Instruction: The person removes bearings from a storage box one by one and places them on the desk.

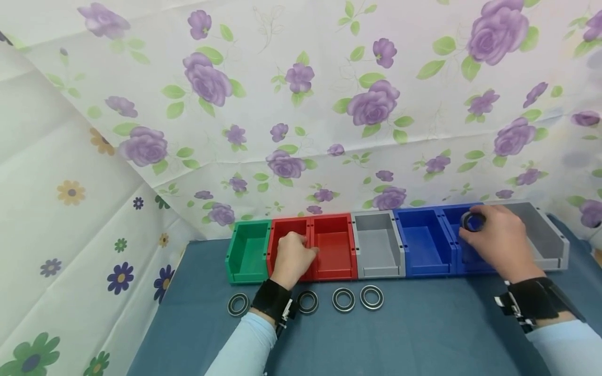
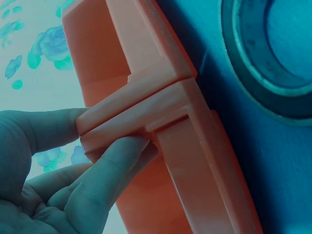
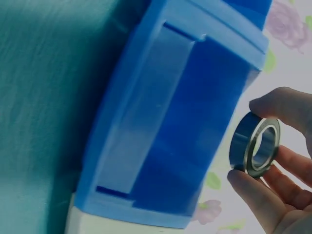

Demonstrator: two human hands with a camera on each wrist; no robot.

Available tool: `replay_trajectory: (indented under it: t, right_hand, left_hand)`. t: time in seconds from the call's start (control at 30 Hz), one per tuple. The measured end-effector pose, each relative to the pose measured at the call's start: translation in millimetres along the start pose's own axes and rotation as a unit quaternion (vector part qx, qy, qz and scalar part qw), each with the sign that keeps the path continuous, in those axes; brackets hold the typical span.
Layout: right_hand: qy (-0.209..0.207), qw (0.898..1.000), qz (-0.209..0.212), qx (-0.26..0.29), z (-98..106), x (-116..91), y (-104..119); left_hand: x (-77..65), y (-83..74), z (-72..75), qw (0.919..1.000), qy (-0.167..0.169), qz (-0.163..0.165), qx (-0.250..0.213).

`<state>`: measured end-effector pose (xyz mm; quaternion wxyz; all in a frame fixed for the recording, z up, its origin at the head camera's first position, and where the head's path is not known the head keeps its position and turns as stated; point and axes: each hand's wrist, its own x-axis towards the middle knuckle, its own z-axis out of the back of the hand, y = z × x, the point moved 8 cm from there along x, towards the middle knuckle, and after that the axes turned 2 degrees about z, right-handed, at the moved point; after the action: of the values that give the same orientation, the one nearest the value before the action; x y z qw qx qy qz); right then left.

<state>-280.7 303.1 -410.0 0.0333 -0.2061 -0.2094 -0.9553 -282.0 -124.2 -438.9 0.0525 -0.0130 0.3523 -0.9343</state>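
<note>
My right hand (image 1: 500,240) pinches a ball bearing (image 3: 255,144), a dark ring with a shiny metal inner edge, between thumb and fingers. It holds the ring on edge above the right-hand blue bin (image 3: 165,122), beside the grey bin at the right end. My left hand (image 1: 293,256) is at the two red bins (image 1: 333,250). In the left wrist view its fingers pinch the adjoining red walls (image 2: 136,109) where the bins meet. Several more bearings (image 1: 344,300) lie flat on the table in front of the bins, one partly beside the left wrist.
A green bin (image 1: 249,250) stands at the left end of the row, and a grey bin (image 1: 378,244) sits between the red and blue ones. Another grey bin (image 1: 541,235) ends the row at right. Blue-grey cloth (image 1: 400,334) covers the table; a flowered curtain (image 1: 291,125) hangs behind.
</note>
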Motion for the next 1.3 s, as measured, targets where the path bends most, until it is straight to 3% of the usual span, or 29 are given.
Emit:
replay_trajectory:
  t: [0.37,0.63,1.3]
  right_hand:
    - [-0.051,0.998,0.027,0.034,19.5,-5.2,41.8]
    - [-0.090,0.990,0.094,0.056,29.9,-17.4,70.6]
    - [-0.029,0.983,0.159,0.089,0.7,-54.6,119.4]
  left_hand:
    - [-0.1,1.6,0.7,0.9998,-0.012,-0.001,0.016]
    - [-0.5,1.5,1.5,0.9997,-0.016,0.001,0.017]
    - [1.5,1.2,0.4,0.9997,-0.017,0.002,0.019]
